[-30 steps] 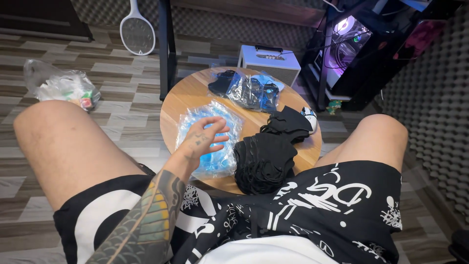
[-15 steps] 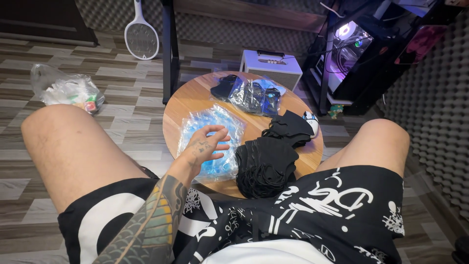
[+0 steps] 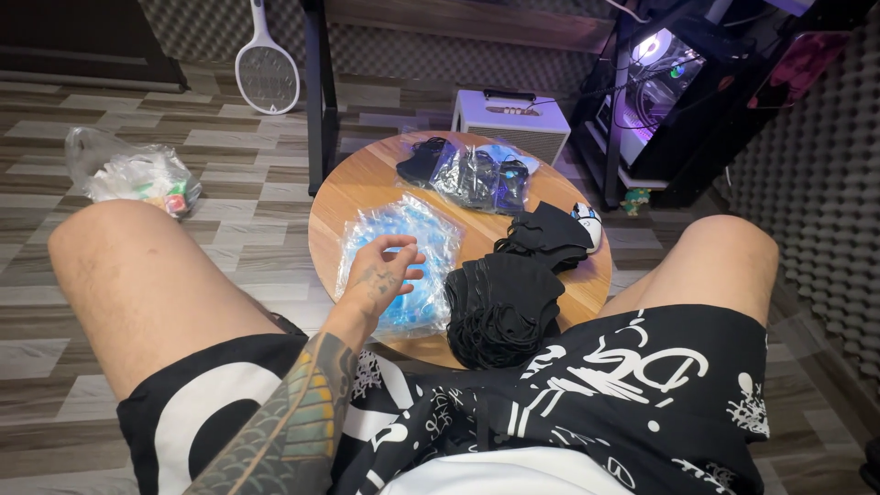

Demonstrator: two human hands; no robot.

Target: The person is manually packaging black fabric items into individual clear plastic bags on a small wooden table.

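Resting on a pile of clear blue plastic bags (image 3: 403,252), left hand (image 3: 380,275) is seen with fingers spread wide, stack of black cloth pieces (image 3: 504,302) placed just right, round wooden worktop (image 3: 357,188) beneath.

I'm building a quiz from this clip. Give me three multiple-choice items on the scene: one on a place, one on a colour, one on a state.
1. Where does the stack of clear blue-tinted plastic bags lie?
A. on the round wooden table
B. on the floor
C. on the white box

2. What colour is the heap of folded cloth pieces at the table's near edge?
A. white
B. black
C. red

3. How is the left hand?
A. shut in a fist
B. fingers spread over the bags
C. gripping the racket

Key: 1 A, the bags rest on the tabletop's left side. 2 B, the heap is plainly black. 3 B, the fingers are apart and loosely bent above the stack, and nothing is clasped in them.
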